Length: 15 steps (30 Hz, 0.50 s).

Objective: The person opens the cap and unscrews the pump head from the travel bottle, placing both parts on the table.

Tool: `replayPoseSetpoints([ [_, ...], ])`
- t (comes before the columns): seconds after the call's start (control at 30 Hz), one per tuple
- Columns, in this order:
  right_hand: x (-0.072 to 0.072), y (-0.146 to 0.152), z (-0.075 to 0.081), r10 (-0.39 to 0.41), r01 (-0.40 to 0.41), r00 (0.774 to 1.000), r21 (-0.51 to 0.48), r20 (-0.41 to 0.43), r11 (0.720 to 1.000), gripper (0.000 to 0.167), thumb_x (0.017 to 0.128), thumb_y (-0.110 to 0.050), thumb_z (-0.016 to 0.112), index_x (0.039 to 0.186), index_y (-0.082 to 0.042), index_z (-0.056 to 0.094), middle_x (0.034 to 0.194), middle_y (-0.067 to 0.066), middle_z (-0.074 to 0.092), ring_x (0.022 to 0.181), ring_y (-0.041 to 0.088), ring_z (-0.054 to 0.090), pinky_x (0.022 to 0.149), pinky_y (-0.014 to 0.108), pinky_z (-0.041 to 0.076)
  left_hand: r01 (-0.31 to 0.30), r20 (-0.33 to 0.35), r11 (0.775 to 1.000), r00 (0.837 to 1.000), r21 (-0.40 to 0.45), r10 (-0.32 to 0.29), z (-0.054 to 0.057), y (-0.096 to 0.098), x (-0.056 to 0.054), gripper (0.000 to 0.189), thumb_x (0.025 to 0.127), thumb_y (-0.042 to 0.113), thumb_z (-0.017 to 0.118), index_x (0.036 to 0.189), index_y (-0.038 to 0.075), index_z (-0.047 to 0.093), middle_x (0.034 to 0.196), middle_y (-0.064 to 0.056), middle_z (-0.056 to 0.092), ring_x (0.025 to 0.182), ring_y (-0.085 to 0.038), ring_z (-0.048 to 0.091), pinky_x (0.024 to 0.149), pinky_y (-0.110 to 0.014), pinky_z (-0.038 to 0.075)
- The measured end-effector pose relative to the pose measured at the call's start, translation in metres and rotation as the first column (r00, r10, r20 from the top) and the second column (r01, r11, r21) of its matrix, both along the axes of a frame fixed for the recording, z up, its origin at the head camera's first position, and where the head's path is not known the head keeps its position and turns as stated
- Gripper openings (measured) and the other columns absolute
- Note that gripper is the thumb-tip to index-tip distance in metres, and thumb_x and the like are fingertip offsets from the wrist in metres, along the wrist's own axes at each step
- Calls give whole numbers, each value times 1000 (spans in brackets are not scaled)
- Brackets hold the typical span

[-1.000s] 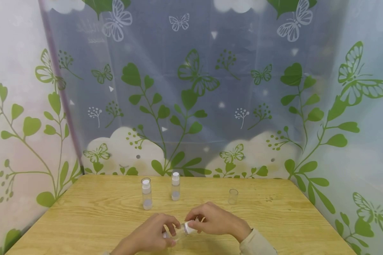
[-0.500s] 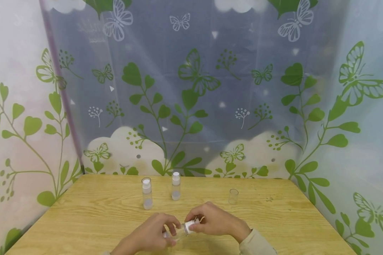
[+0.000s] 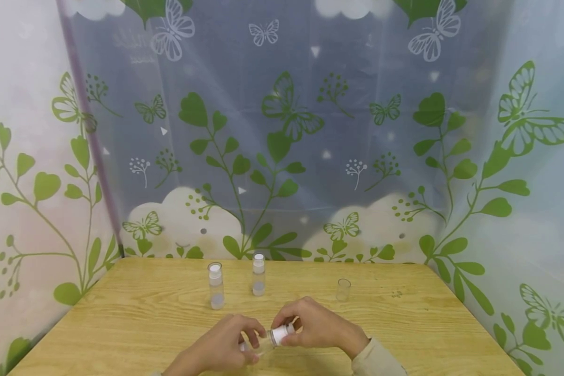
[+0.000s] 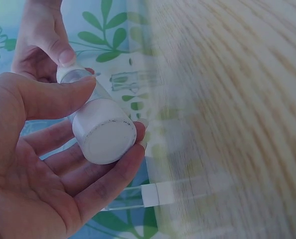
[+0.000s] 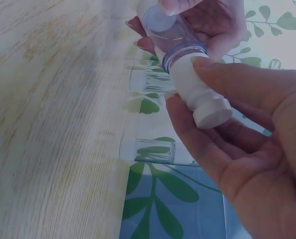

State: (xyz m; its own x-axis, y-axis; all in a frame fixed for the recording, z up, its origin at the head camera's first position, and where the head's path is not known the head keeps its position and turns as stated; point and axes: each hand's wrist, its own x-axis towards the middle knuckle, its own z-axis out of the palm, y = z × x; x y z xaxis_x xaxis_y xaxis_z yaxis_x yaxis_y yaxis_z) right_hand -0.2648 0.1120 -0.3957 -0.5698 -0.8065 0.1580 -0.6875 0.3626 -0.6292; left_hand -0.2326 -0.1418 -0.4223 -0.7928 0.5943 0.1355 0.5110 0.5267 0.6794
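Note:
A clear pump bottle [image 3: 263, 345] lies tilted between both hands, low in the middle of the head view. Thumb and fingers of my left hand [image 3: 225, 342] curl round its transparent body; the white base [image 4: 105, 134] faces the left wrist camera. At the other end, my right hand [image 3: 317, 324] pinches the white pump collar [image 5: 190, 82] between thumb and fingers. The collar sits against the bottle's neck; whether it is fully threaded, I cannot tell. Beyond the hands stands a clear cap [image 3: 343, 290], apart from the bottle.
Two similar bottles stand upright at the back of the wooden table [image 3: 122, 313]: a left bottle [image 3: 216, 287] with a clear cap over its pump, and a right bottle [image 3: 259, 275]. A patterned curtain [image 3: 282, 156] rises behind the table's far edge.
My right thumb and fingers have shifted a little on the white collar, and more of it shows now. The left hand, standing bottles and cap stay in place.

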Motion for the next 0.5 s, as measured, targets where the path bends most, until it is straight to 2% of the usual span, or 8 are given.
replayPoseSetpoints([
  [0.5,-1,0,-2,7,-7,1000,-21,17,1000,20,90,-5,77,110,-10,76,110,5,76,94,-2,65,79,16,57,4,-3,1000,1000,9,-4,-1,0,-1,31,80,9,83,110,8,75,88,2,78,81,-2,66,70,-20,54],
])
